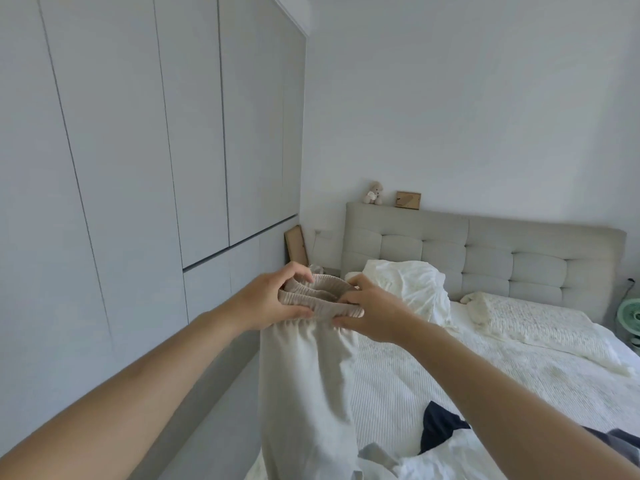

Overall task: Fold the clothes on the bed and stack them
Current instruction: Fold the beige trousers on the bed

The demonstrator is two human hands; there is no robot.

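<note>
Down at the near edge of the bed (398,386) there's a heap of clothes: a dark navy garment (438,426) poking out between rumpled white pieces (446,459), with a grey item (621,441) at the far right. Rising just above that, both bare arms reach forward, and the cream trousers (306,393) hang straight down from the hands, held up in the air over the bed's left edge. The left hand (268,301) grips the ribbed beige waistband (320,299) from the left, fingers (298,271) curled over the top and thumb underneath. The right hand (369,311) pinches the same waistband from the right, thumb and fingers closed on the elastic, so the band is bunched between the two hands. Beyond the hands, a crumpled white pillow (408,285) leans at the head of the bed, with a textured cream blanket (533,323) spread to its right. Behind those stands the padded grey headboard (491,251), and on its top ledge sit a small teddy bear (373,192) and a wooden frame (408,200). Tall grey wardrobe doors (138,150) fill the left side.
</note>
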